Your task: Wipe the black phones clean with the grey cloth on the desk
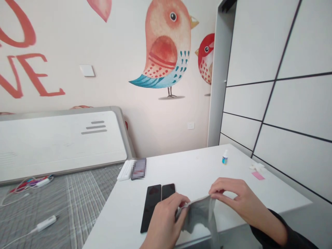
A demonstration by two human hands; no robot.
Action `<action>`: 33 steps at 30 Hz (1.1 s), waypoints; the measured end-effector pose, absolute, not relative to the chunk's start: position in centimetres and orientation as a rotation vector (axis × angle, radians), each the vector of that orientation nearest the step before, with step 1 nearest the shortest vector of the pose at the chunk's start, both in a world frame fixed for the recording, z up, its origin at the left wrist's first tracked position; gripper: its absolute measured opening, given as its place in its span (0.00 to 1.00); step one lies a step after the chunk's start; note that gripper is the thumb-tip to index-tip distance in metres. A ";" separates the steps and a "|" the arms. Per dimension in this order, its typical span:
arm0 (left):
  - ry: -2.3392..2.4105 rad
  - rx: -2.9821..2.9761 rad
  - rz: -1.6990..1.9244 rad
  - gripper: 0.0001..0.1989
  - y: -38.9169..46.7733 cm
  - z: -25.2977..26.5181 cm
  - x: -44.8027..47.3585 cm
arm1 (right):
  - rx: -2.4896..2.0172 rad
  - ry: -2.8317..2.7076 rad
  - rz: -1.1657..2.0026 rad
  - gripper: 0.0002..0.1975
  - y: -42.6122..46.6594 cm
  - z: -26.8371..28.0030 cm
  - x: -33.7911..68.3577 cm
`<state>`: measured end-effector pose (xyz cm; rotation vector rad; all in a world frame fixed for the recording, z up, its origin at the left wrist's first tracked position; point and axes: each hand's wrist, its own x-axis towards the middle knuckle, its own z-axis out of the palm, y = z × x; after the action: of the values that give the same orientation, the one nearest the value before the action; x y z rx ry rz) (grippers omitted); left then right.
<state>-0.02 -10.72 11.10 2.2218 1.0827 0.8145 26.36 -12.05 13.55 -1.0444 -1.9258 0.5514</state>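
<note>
A thin grey sheet (198,212), cloth or plastic I cannot tell, is stretched between my hands above the table's near edge. My left hand (168,218) pinches its left end. At the upper right corner, the thumb and fingertips of my right hand (237,197) are closed on it, and a strip hangs down from there. Just beyond my left hand lie a long black phone-like slab (151,204) and a smaller dark phone (168,191), side by side. My left hand partly covers the smaller one.
The white table (181,166) bears a small bottle (224,158) at the back, with a pink slip (258,175) and white scraps (256,167) to the right. White sticks (125,170) and a blurred dark packet (139,168) lie far left. Beside it is a bed (80,193) with cables.
</note>
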 end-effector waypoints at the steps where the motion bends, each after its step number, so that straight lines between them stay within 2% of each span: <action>1: 1.074 2.226 0.824 0.09 -10.9 11.1 -0.5 | -1.060 -1.924 0.562 0.10 -12.1 13.5 26.7; 8: 1.025 2.323 0.824 0.12 -10.1 12.1 -1.7 | -1.206 -1.819 0.634 0.11 -11.4 12.4 28.4; 11: 1.115 2.367 0.663 0.11 -6.0 11.3 -0.7 | -1.280 -1.818 0.697 0.12 -7.5 10.7 28.8; 15: 1.161 2.408 0.511 0.10 1.5 7.7 1.1 | -1.311 -1.862 0.715 0.11 0.6 6.6 29.1; 18: 1.298 2.479 0.506 0.20 5.0 5.2 1.8 | -1.360 -1.864 0.638 0.11 4.5 3.4 29.2; 23: 1.210 2.566 0.358 0.26 3.4 3.4 1.4 | -1.321 -2.010 0.647 0.26 1.8 0.0 29.0; 25: 1.093 2.619 0.198 0.38 2.1 2.8 1.1 | -1.277 -2.168 0.697 0.38 -0.3 -0.9 29.2; 27: 1.039 2.664 0.048 0.50 1.7 2.2 0.7 | -1.277 -2.307 0.735 0.46 -1.6 -1.4 29.7; 31: 0.999 2.772 -0.054 0.61 2.7 1.5 0.0 | -1.330 -2.174 0.797 0.47 -1.8 -1.5 31.5; 32: 0.978 2.818 -0.040 0.62 3.0 1.5 -0.1 | -1.343 -2.037 0.780 0.42 -1.6 -1.3 32.2; 33: 0.956 2.871 -0.007 0.63 3.2 1.6 -0.3 | -1.365 -1.883 0.735 0.33 -1.4 -1.1 33.0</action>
<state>-0.27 3.21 1.62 2.8710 0.9561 -0.0072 33.05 -1.41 -1.06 -1.3651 -1.8830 0.7355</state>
